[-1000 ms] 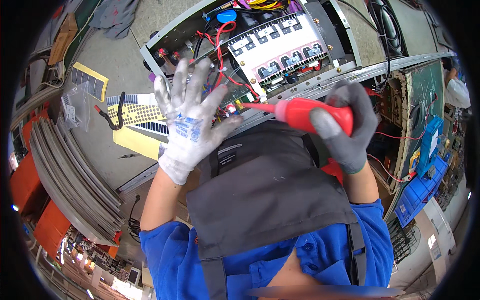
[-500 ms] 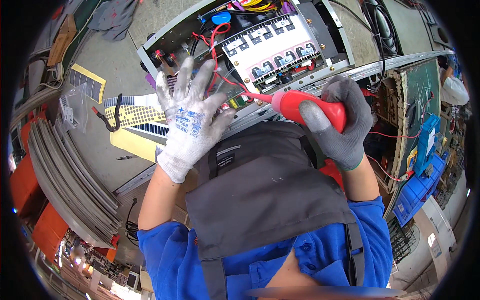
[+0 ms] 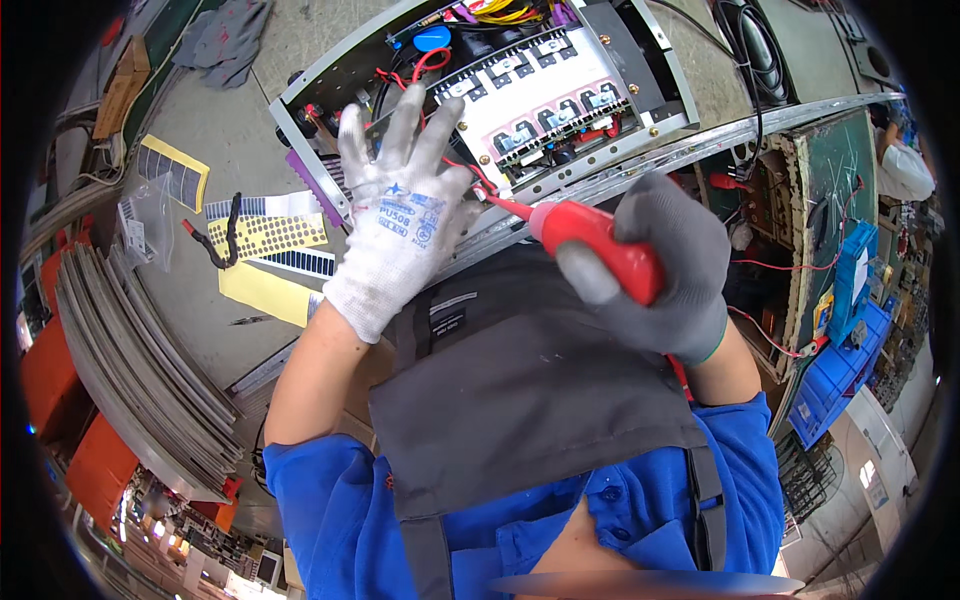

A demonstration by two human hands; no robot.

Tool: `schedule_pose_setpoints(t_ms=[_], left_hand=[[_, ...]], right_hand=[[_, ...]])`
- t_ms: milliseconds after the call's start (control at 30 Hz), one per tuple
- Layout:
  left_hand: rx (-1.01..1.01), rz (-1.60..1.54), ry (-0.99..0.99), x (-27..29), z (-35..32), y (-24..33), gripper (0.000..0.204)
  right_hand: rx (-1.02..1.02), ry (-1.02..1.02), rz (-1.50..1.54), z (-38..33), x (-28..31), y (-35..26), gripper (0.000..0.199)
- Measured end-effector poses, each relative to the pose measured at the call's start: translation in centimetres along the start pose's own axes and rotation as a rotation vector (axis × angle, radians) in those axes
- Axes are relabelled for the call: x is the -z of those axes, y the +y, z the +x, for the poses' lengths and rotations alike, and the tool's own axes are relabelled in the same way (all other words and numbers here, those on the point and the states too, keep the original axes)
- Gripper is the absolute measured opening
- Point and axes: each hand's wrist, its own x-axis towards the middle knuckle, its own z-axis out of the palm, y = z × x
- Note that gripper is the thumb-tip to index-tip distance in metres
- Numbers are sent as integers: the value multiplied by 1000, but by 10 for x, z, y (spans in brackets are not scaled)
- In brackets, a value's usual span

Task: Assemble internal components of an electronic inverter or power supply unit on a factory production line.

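Observation:
In my right hand (image 3: pixel 680 265), in a grey glove, a red squeeze bottle (image 3: pixel 600 248) with a long thin nozzle is gripped. The nozzle tip points left, at the near edge of an open metal case (image 3: pixel 672 72), beside a red wire; whether it touches anything I cannot tell. My left hand (image 3: pixel 395 215), in a whitish glove, lies over the case's near left corner with its fingers spread. It hides part of the wiring there. Inside the case, a white plate (image 3: pixel 530 88) carries several black components. A blue disc-shaped part (image 3: pixel 432 39) sits behind it.
To the left lie a yellow dotted sticker sheet (image 3: pixel 275 237), a plain yellow sheet (image 3: pixel 262 292), a short black cable (image 3: pixel 235 228) and a clear plastic bag (image 3: pixel 155 205). Curved grey panels (image 3: pixel 140 365) are stacked lower left. Coiled black cable (image 3: pixel 757 60) and a blue bin (image 3: pixel 845 375) are at the right.
My right hand has moved left and slightly down with the red bottle, which tilts more steeply. My left hand has shifted right and up a little. The case appears slightly further left.

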Motion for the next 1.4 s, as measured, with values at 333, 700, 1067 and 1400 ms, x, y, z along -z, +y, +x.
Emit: schedule_pose_setpoints(t_ms=[333, 700, 1067, 1400], left_hand=[[56, -89, 86, 25, 2, -23, 13], [-4, -140, -113, 15, -65, -42, 58], [14, -136, 25, 41, -23, -36, 55], [-72, -253, 114, 6, 42, 55, 61]], right_hand=[[-314, 677, 352, -44, 31, 89, 52], [-766, 919, 879, -49, 46, 113, 36], [-523, 685, 577, -40, 98, 101, 31], [-462, 644, 429, -10, 96, 85, 32]])
